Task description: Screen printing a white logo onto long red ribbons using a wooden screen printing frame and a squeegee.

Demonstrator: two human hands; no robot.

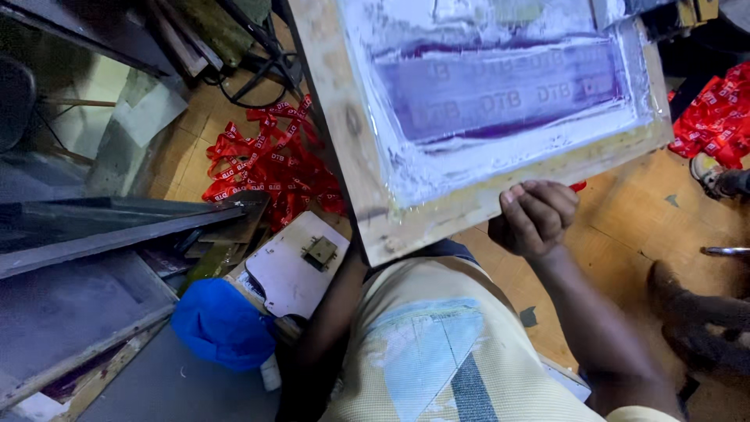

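Where the right hand meets the wooden screen-printing frame, its fingers are curled shut under the frame's lower rail, near the right-hand corner, and the frame is gripped there. The left hand is hidden behind the frame; only the left forearm is seen rising to the frame's lower left corner, so its grip cannot be told.

The frame is held up in front of the body, tilted, its upper part cut off by the top of the view. Its lower rail hangs just above a pale yellow shirt. Open wooden floor is seen to the right of the hand and below it. To the left, room is tight: grey slanted boards and a white plate with a small metal fitting lie close by, with a blue cloth bundle beside them.

Red ribbons with white lettering are heaped on the floor left of the frame, and a second red heap lies at the right edge.

The mesh is seen stained purple across a wide band, bordered by whitish smeared residue; the wood is pale and worn.
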